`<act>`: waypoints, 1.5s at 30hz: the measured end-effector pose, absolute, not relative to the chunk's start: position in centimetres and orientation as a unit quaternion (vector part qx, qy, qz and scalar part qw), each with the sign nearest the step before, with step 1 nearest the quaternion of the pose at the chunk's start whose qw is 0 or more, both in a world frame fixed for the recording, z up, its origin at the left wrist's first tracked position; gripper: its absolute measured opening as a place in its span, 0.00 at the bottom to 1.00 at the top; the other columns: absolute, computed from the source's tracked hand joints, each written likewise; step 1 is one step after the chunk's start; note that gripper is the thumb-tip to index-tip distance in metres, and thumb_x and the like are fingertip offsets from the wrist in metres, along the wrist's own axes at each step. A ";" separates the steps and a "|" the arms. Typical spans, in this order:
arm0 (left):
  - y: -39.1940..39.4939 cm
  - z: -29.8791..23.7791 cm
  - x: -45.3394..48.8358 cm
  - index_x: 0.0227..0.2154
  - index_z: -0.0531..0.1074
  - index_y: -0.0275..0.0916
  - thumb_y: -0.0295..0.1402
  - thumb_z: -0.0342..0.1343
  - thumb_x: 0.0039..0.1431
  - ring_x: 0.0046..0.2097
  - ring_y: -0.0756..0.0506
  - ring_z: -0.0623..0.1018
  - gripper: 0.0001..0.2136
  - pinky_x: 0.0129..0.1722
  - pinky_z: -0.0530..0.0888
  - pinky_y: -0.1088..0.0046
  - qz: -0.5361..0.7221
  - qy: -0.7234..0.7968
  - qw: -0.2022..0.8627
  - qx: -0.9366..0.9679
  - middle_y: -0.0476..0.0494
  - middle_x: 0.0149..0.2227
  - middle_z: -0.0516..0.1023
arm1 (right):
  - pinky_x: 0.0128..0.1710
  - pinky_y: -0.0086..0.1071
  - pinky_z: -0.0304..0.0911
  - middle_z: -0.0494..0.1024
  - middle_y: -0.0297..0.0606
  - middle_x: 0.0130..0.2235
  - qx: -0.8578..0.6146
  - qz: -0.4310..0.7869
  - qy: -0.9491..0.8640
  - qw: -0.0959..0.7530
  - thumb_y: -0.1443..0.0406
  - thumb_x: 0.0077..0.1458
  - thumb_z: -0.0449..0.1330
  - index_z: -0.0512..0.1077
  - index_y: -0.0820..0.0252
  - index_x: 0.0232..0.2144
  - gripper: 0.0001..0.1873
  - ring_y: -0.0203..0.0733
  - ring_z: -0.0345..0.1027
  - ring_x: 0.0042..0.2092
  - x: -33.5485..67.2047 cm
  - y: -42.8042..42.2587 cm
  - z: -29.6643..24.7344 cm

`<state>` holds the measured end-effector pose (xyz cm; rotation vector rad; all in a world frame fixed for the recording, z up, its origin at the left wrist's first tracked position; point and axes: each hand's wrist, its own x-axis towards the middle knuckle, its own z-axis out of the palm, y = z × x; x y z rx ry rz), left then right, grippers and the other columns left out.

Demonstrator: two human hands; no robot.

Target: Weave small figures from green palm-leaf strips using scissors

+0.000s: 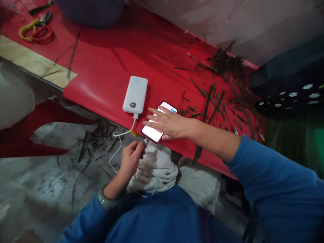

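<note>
A lit smartphone (154,136) lies screen up at the near edge of the red-covered table. Across its screen rests my right hand (165,123), fingers spread and stretched out. My left hand (133,153) pinches the white plug of a charging cable (111,157) just off the phone's lower end; whether plug and phone touch I cannot tell. The cable's other end is plugged into a white power bank (136,93), which lies on the table to the left of the phone. A small yellow tag (133,133) hangs on the cable near the power bank.
Yellow-and-red-handled scissors (37,32) lie at the far left, beside a dark blue container (91,10). Cut green leaf strips (215,98) litter the table's right side, with a darker heap (225,62) behind. More scraps (93,141) cover the floor. A red stool (37,131) stands at left.
</note>
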<state>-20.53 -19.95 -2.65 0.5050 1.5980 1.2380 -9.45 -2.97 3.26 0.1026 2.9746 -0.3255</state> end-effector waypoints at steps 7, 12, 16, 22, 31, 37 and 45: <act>-19.9 -3.2 -20.5 0.18 0.66 0.35 0.41 0.50 0.49 0.18 0.55 0.63 0.14 0.18 0.58 0.79 0.507 0.670 0.497 0.216 0.51 0.16 0.65 | 0.57 0.50 0.33 0.57 0.40 0.56 0.042 -0.121 0.988 0.084 0.57 0.41 0.60 0.53 0.57 0.55 0.38 0.53 0.38 0.60 -9.8 -3.1 3.1; -19.7 -2.9 -20.3 0.17 0.64 0.35 0.41 0.51 0.48 0.18 0.56 0.62 0.14 0.17 0.58 0.79 0.520 0.654 0.512 0.201 0.52 0.16 0.64 | 0.56 0.50 0.36 0.60 0.43 0.55 0.049 -0.113 0.988 0.098 0.58 0.41 0.60 0.56 0.61 0.53 0.37 0.55 0.40 0.59 -10.2 -3.3 3.3; -19.8 -2.6 -20.3 0.19 0.65 0.34 0.41 0.51 0.49 0.17 0.56 0.62 0.14 0.17 0.57 0.80 0.527 0.643 0.527 0.178 0.52 0.15 0.64 | 0.56 0.49 0.38 0.58 0.43 0.55 0.045 -0.073 0.989 0.120 0.59 0.40 0.61 0.55 0.61 0.54 0.38 0.55 0.41 0.59 -10.2 -3.4 3.6; -19.8 -2.6 -20.4 0.20 0.65 0.34 0.41 0.51 0.49 0.17 0.56 0.61 0.14 0.16 0.57 0.80 0.528 0.645 0.519 0.187 0.52 0.16 0.64 | 0.55 0.48 0.38 0.56 0.47 0.56 0.032 -0.037 0.986 0.156 0.59 0.41 0.61 0.52 0.65 0.55 0.39 0.55 0.40 0.59 -10.3 -3.4 4.1; -19.6 -2.3 -19.7 0.20 0.64 0.34 0.41 0.50 0.51 0.19 0.56 0.63 0.14 0.17 0.59 0.81 0.517 0.656 0.502 0.222 0.52 0.18 0.65 | 0.54 0.47 0.41 0.58 0.47 0.55 0.016 -0.019 0.990 0.138 0.56 0.43 0.60 0.53 0.63 0.53 0.37 0.53 0.46 0.57 -10.3 -3.2 4.2; -19.6 -2.0 -19.4 0.22 0.64 0.35 0.41 0.49 0.51 0.18 0.56 0.63 0.14 0.16 0.58 0.81 0.509 0.652 0.523 0.207 0.52 0.18 0.66 | 0.54 0.47 0.42 0.60 0.46 0.54 0.011 -0.019 0.991 0.136 0.58 0.42 0.60 0.55 0.63 0.52 0.35 0.52 0.50 0.56 -10.4 -3.0 4.3; -19.3 -2.0 -20.0 0.22 0.65 0.36 0.41 0.48 0.52 0.19 0.55 0.65 0.13 0.19 0.61 0.79 0.460 0.691 0.486 0.275 0.52 0.18 0.67 | 0.54 0.49 0.38 0.60 0.45 0.53 0.014 -0.020 0.991 0.134 0.58 0.43 0.60 0.55 0.62 0.52 0.34 0.51 0.52 0.55 -10.3 -2.9 4.5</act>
